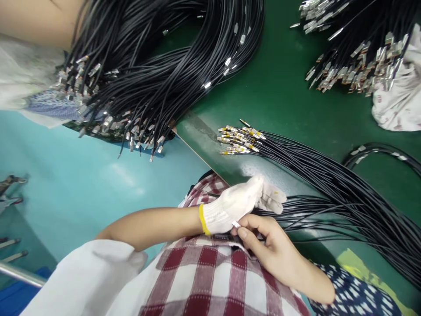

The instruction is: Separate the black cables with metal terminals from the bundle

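Note:
My left hand (pixel 245 199), in a white knitted glove with a yellow cuff, is bent over a bunch of black cables (pixel 305 206) at the table's near edge. Its fingers curl around them, though the palm side is hidden. Just below, my bare right hand (pixel 269 241) pinches the small silver connector (pixel 236 224) of a cable between thumb and forefinger, close to the glove's wrist. Beyond both hands lies a bundle of black cables (pixel 312 166), its silver ends (pixel 240 140) marked with yellow and pointing left.
A large coil of black cables (pixel 184 66) overhangs the green table's (pixel 279 96) left edge, beside another person's arm (pixel 39 22). More cables with metal ends (pixel 358 66) lie at the far right near a white patterned cloth (pixel 397 96). Light blue floor (pixel 108 171) shows at left.

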Available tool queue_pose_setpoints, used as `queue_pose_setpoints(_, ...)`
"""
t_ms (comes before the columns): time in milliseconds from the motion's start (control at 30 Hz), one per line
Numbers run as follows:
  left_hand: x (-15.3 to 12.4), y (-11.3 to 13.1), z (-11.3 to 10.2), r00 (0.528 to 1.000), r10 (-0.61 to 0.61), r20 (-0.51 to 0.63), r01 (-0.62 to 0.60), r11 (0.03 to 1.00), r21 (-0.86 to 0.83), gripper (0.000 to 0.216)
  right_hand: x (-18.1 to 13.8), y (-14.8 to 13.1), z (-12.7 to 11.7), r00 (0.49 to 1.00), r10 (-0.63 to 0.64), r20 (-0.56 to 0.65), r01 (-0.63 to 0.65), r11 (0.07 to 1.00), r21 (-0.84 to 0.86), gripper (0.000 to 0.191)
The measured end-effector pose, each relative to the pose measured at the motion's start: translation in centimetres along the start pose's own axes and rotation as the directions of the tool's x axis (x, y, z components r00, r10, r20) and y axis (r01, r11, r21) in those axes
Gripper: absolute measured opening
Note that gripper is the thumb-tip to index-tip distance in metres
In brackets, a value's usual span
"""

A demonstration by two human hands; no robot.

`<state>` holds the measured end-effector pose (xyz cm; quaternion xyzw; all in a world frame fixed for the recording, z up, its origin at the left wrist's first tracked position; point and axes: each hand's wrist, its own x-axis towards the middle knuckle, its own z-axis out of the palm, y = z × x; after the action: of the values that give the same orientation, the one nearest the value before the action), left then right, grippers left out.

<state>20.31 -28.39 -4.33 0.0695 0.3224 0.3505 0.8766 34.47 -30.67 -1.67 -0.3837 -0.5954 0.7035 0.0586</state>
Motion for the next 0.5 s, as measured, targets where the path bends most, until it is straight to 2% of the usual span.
queue_pose_setpoints(133, 0.1, 0.1, 0.1, 1.000, -0.004, 0.031, 0.005, 0.999, -0.032, 0.060, -0.1, 0.5, 0.0, 0.998, -0.030, -0.057, 0.028, 0.999, -0.030, 0.030)
queue_pose_setpoints(333, 1.0, 1.4, 0.5, 0.992, -0.051, 0.112, 0.053, 0.999, -0.014, 0.062, -0.2, 0.7, -0.9, 0.954, -0.158, -0.254, 0.117, 0.978, -0.170, 0.027)
queue_pose_setpoints(400, 1.0, 2.1, 0.7, 0.993, -0.006, 0.121, 0.002, 0.999, 0.034, 0.059, -0.1, 0.3, -1.4, 0.934, -0.201, -0.296, 0.134, 0.963, -0.232, 0.029)
queue_pose_setpoints(500, 0.6, 3.0, 0.9, 0.978, 0.153, 0.141, -0.182, 0.957, 0.227, 0.044, 0.0, -0.1, -2.1, 0.897, -0.241, -0.369, 0.136, 0.947, -0.290, 0.028)
